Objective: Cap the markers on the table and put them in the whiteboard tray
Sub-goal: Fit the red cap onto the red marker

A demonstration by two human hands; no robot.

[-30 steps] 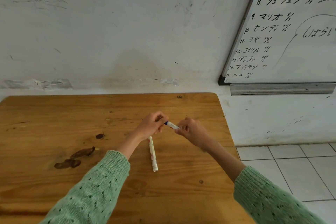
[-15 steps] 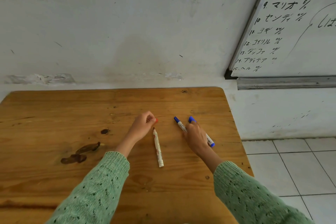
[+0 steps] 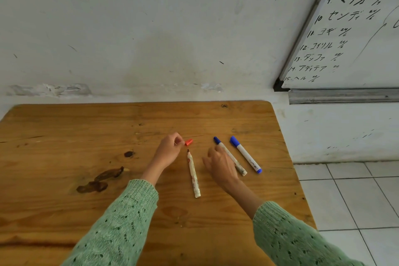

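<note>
My left hand [image 3: 168,151] pinches at the red cap [image 3: 188,142], touching it; my right hand [image 3: 220,165] hovers loosely open, empty. The uncapped marker [image 3: 193,174] lies between them, tip at twelve o'clock. I should line the cap up straight and press until snug.

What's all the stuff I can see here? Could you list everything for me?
uncapped marker: 1, white barrel with dark tip, lying mid-table between the hands
red cap: 1, loose on the table just beyond that marker's tip, at the left fingertips
blue-capped markers: 2, white barrels, side by side to the right; the nearer one partly hidden by the right hand
table: 1, brown wood, with dark stains on its left part
whiteboard: 1, white with black writing, on the wall at upper right
whiteboard tray: 1, grey metal, under the board, holding nothing that shows
left hand: reaching beside the red cap, green sleeve
right hand: open over the table, green sleeve
</note>
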